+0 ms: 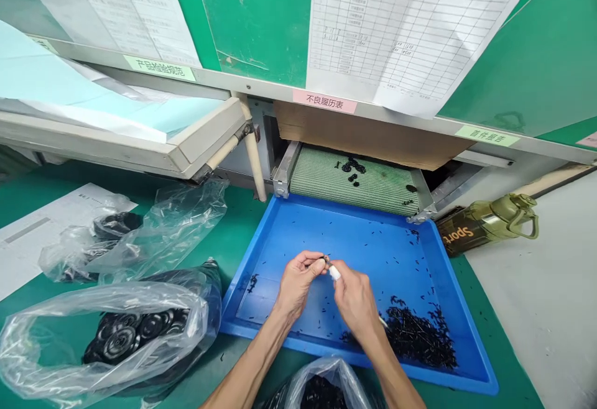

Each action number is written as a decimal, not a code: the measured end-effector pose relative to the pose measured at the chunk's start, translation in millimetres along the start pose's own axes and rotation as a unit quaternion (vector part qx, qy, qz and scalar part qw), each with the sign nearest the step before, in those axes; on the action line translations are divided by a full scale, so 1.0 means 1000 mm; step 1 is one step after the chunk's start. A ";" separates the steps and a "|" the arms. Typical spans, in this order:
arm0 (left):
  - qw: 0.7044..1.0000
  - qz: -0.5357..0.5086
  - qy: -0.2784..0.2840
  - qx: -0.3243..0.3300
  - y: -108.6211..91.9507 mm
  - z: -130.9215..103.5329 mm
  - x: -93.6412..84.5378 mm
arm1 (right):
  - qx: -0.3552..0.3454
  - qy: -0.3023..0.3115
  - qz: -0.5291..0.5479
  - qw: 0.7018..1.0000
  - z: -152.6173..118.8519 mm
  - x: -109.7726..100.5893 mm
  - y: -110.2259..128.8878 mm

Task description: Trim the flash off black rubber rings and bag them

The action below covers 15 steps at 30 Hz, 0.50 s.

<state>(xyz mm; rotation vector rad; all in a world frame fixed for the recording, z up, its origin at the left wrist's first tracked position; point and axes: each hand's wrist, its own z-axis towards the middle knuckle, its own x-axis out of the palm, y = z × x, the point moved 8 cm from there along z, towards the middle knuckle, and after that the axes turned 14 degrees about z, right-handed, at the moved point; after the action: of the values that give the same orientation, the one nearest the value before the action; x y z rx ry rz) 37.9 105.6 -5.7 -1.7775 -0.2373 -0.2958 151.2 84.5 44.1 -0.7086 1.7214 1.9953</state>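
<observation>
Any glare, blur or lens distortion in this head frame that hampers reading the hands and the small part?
Head view: even light, soft shadows; the left hand and right hand are sharp, but the small part pinched between them is too tiny to identify. Wide-angle bending curves the panel edges. Glare streaks the plastic bag; the blue tray shows none.

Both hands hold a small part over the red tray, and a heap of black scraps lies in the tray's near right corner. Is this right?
Not quite: the tray is blue, not red, as the head view shows. The rest holds: both hands, left hand and right hand, hold a small part over it, and the heap of black scraps lies in its near right corner.
</observation>
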 end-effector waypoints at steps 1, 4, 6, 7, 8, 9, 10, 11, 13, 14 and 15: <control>1.000 0.015 -0.001 0.001 0.000 0.000 0.000 | 0.028 0.005 0.058 0.998 0.005 -0.004 -0.012; 0.999 0.027 -0.016 -0.027 0.004 0.000 -0.001 | 0.088 -0.054 0.126 0.987 0.026 -0.036 -0.047; 0.997 -0.012 -0.026 -0.066 0.010 0.001 -0.001 | 0.053 -0.102 0.082 0.990 0.049 -0.062 -0.050; 0.995 -0.039 -0.021 -0.084 0.012 0.002 0.000 | 0.021 -0.121 0.051 0.991 0.063 -0.072 -0.046; 0.993 -0.063 -0.012 -0.098 0.014 0.002 0.001 | -0.011 -0.139 0.024 0.990 0.078 -0.080 -0.038; 0.991 -0.084 -0.005 -0.107 0.015 0.002 0.002 | -0.030 -0.160 0.006 0.987 0.094 -0.087 -0.031; 0.989 -0.101 0.000 -0.111 0.016 0.003 0.003 | -0.039 -0.176 -0.002 0.984 0.110 -0.091 -0.025; 0.987 -0.113 0.001 -0.113 0.016 0.003 0.002 | -0.040 -0.190 -0.006 0.981 0.126 -0.095 -0.020; 0.985 -0.130 -0.005 -0.113 0.016 0.004 -0.001 | -0.029 -0.205 -0.004 0.978 0.151 -0.100 -0.013; 0.984 -0.136 -0.009 -0.112 0.015 0.004 -0.002 | -0.026 -0.209 -0.003 0.978 0.160 -0.101 -0.011; 0.984 -0.140 -0.014 -0.110 0.015 0.005 -0.003 | -0.026 -0.209 -0.001 0.978 0.164 -0.101 -0.009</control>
<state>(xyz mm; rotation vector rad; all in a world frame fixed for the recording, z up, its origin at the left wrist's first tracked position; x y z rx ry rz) 40.2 106.8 -21.2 -1.9679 -0.4930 -0.5161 218.0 249.5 117.6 -0.2753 1.4219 2.0165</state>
